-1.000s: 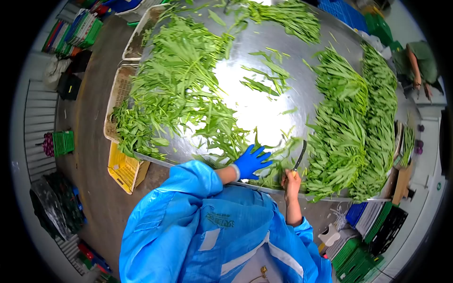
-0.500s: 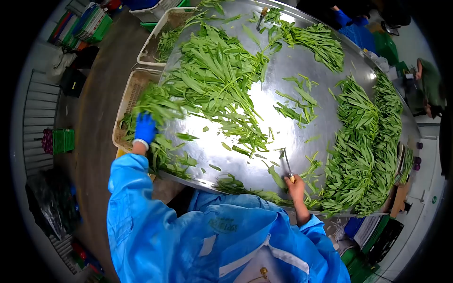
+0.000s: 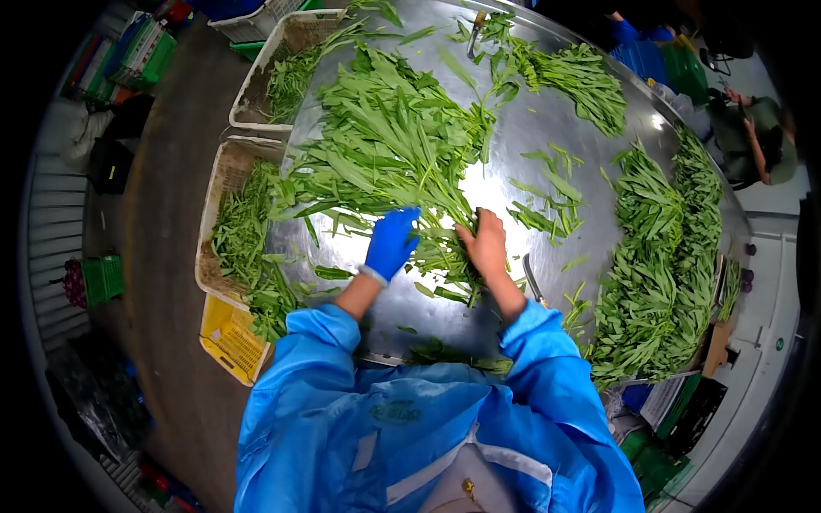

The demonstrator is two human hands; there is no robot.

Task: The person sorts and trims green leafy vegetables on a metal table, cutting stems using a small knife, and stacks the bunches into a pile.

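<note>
A large heap of long-leaved greens lies on the metal table, its cut stems pointing toward me. My left hand, in a blue glove, is at the heap's near edge with its fingers stretched out against the leaves. My bare right hand rests at the stem ends, thumb and fingers apart, touching the stems; its fingertips are partly hidden among them. A curved knife lies on the table just right of my right wrist. Loose trimmed pieces are scattered below my hands.
Bundled greens are stacked along the right side, with another bunch at the far edge. A second knife lies there. Crates of greens and a yellow crate stand off the table's left edge. Another person is at far right.
My right hand has put down the knife and moved up and left to the stems. My left hand has left the greens at the left crate and come across to the heap.
</note>
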